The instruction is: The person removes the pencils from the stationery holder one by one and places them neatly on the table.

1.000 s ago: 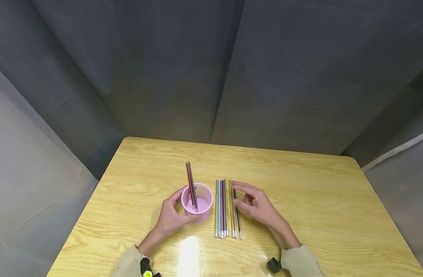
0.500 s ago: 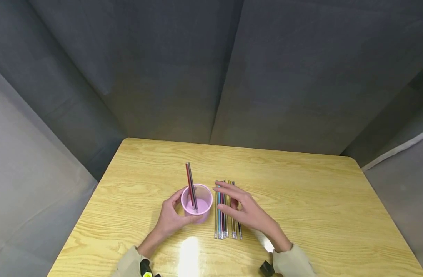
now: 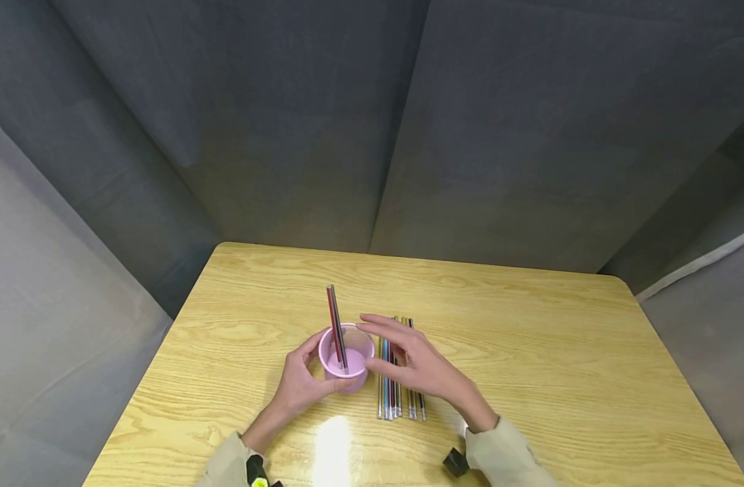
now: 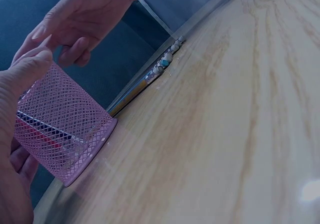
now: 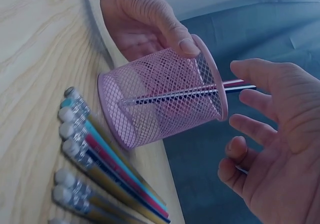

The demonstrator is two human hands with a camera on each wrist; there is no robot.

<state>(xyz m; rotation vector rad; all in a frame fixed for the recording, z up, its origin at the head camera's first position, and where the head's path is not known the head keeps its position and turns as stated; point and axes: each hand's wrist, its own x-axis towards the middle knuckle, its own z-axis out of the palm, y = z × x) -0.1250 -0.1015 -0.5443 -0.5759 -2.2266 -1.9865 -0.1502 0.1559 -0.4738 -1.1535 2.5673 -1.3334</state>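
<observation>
A pink mesh pencil cup (image 5: 167,119) stands on the table, and my left hand (image 3: 301,384) grips it by the side, thumb at the front and fingers round the back. Two pencils (image 3: 334,316), one red and one dark, lean inside it with their tops above the rim. My right hand (image 3: 416,360) hovers at the cup's right rim with fingers extended and holds nothing. Under that hand, several pencils (image 3: 389,399) in gold, blue, red and black lie side by side; it hides their middles. Their eraser ends (image 5: 70,146) show in the right wrist view.
The wood-grain table (image 3: 530,325) extends to both sides of the hands. Dark grey cloth (image 3: 287,135) hangs behind its far edge, and lighter cloth (image 3: 49,304) hangs at the left. Glare shines on the tabletop near the front.
My right hand has moved left from the right end of the pencil row to the cup's rim. The left hand and the cup have stayed put.
</observation>
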